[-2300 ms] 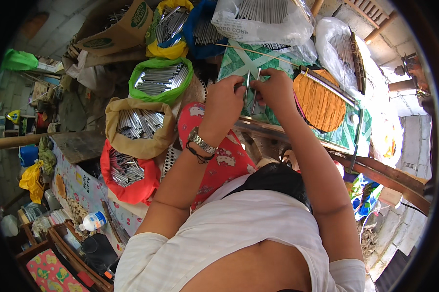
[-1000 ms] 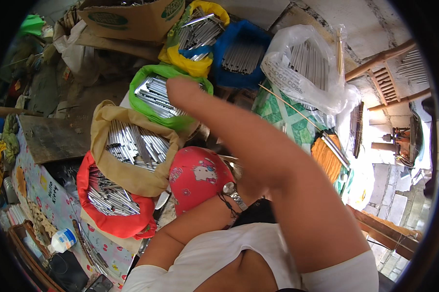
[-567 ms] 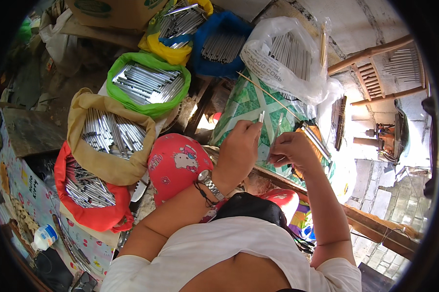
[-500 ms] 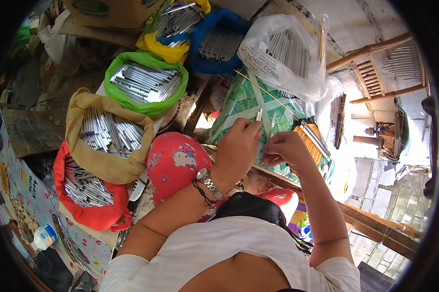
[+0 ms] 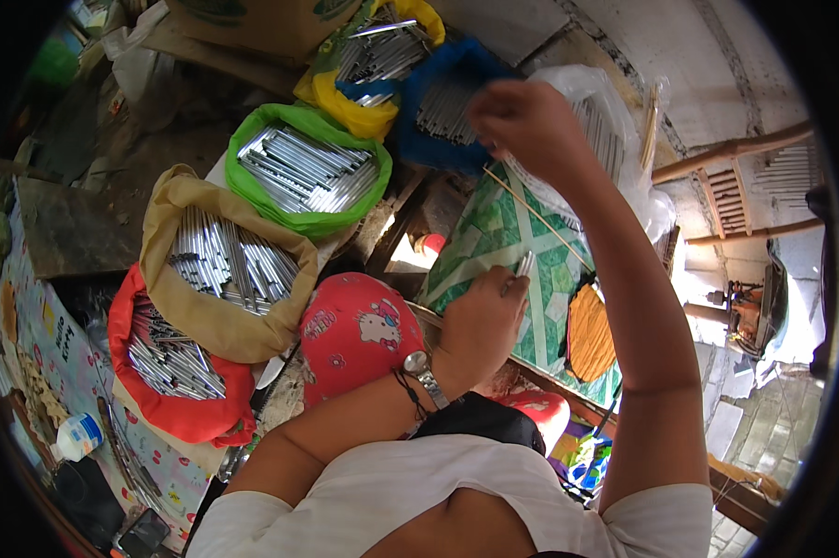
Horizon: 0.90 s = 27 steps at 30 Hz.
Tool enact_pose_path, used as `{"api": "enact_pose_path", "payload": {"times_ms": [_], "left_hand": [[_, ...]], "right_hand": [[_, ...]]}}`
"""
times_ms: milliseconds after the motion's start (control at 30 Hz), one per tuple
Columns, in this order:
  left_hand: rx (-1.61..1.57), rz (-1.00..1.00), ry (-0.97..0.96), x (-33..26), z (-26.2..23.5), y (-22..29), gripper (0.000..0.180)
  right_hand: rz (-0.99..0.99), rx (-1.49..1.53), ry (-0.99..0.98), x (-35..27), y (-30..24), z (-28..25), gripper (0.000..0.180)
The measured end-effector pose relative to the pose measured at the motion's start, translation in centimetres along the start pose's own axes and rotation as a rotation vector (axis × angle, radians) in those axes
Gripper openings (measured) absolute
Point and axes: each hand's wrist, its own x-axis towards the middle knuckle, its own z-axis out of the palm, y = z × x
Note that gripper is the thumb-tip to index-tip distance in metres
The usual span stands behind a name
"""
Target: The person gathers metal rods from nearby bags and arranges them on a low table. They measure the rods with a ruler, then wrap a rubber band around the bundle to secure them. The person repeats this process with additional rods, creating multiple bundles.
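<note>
My left hand [image 5: 480, 321], with a watch on its wrist, pinches a short silver tube [image 5: 525, 264] over a green patterned board [image 5: 494, 232]. I hold my right hand [image 5: 521, 121] high, in front of a clear plastic bag [image 5: 614, 139] of silver tubes. Its fingers are closed on the upper end of a thin pale stick [image 5: 540, 221]. The stick slants down and to the right across the board, passing just above the tube in my left hand.
Open bags full of silver tubes stand to the left: green [image 5: 308, 172], tan [image 5: 219, 270], red [image 5: 164, 363], yellow [image 5: 368, 60] and blue [image 5: 442, 112]. A red printed cushion [image 5: 359, 330] lies by my left wrist. An orange woven disc [image 5: 591, 335] and a wooden chair [image 5: 735, 186] are on the right.
Both hands were close together over the green board. My right hand has since risen toward the clear bag with the stick, while my left hand stays low on the tube.
</note>
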Motion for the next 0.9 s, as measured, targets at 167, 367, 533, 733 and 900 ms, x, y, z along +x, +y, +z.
{"api": "enact_pose_path", "payload": {"times_ms": [167,367,533,733,900], "left_hand": [[-0.014,-0.008,-0.017,0.0,-0.3,0.1,0.028],[0.009,-0.006,-0.128,-0.4,-0.9,0.0,0.030],[-0.048,0.018,-0.163,-0.4,-1.2,-0.3,0.031],[-0.011,0.009,-0.073,-0.2,-1.1,0.1,0.035],[-0.081,-0.033,-0.047,0.1,-0.9,-0.4,0.028]], "right_hand": [[-0.188,-0.376,-0.031,14.6,2.4,9.4,0.016],[-0.206,-0.769,-0.150,19.2,4.9,15.5,0.019],[-0.309,-0.868,-0.179,19.8,5.9,15.6,0.021],[-0.461,-0.685,0.254,20.7,4.9,11.1,0.021],[-0.362,-0.204,0.770,12.5,1.5,-0.4,0.019]]}}
